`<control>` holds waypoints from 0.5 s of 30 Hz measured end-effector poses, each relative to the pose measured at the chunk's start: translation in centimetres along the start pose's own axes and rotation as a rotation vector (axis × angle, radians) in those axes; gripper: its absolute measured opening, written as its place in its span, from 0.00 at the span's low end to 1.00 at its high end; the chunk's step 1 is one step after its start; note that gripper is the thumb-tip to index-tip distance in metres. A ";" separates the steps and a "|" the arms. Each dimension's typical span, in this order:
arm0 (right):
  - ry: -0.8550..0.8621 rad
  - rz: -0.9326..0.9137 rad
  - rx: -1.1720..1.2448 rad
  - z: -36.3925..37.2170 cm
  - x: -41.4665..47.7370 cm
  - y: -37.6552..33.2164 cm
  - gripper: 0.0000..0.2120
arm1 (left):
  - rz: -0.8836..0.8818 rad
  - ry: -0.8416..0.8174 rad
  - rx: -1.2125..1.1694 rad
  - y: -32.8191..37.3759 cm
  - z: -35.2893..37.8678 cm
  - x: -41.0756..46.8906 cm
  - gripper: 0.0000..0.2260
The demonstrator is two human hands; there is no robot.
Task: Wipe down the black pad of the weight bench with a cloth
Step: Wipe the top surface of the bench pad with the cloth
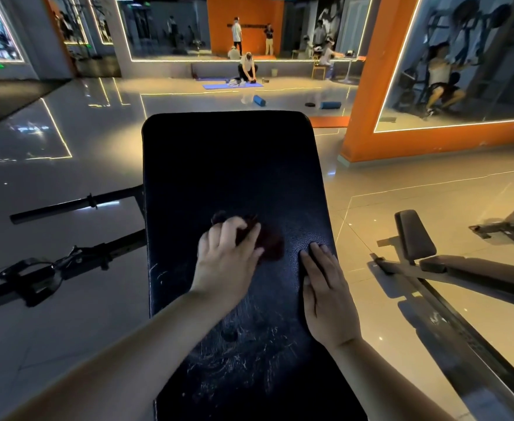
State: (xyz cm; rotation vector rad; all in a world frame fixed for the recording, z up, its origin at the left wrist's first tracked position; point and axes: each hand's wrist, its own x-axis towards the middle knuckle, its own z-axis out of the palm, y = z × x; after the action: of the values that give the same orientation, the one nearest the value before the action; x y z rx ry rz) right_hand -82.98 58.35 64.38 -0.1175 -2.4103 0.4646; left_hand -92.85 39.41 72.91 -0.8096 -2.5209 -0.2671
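Observation:
The black pad [234, 165] of the weight bench runs from the bottom of the view up to mid-frame, scuffed with pale scratches near me. A dark red cloth [269, 243] lies bunched on the pad's middle. My left hand [227, 258] presses down on the cloth with fingers curled over its top, hiding part of it. My right hand [325, 296] lies flat and open on the pad's right edge, fingers pointing away from me, just right of the cloth and not touching it.
Black metal bench frame parts [64, 265] lie on the shiny floor at left. Another bench [450, 265] stands at right. An orange pillar with a mirror [401, 86] rises behind it. People, a blue mat [231, 85] and foam rollers are far ahead.

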 end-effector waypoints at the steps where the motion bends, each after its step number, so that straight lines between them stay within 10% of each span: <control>1: 0.003 -0.002 -0.008 0.0 0.0 0.1 0.24 | -0.014 -0.081 0.006 1.5 -0.1 0.5 0.27; 7: -0.044 -0.057 0.036 -0.2 -0.2 0.7 0.28 | 0.465 -0.020 0.037 2.5 2.9 -6.3 0.33; 15: 0.009 0.068 0.070 -0.2 -0.1 -0.1 0.24 | -0.033 0.156 -0.004 3.8 3.1 1.5 0.26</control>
State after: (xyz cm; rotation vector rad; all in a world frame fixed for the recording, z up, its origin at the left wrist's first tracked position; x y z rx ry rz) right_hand -82.77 58.33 64.48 -0.1709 -2.3840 0.5780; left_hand -92.87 44.19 71.06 -0.7209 -2.3899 -0.3327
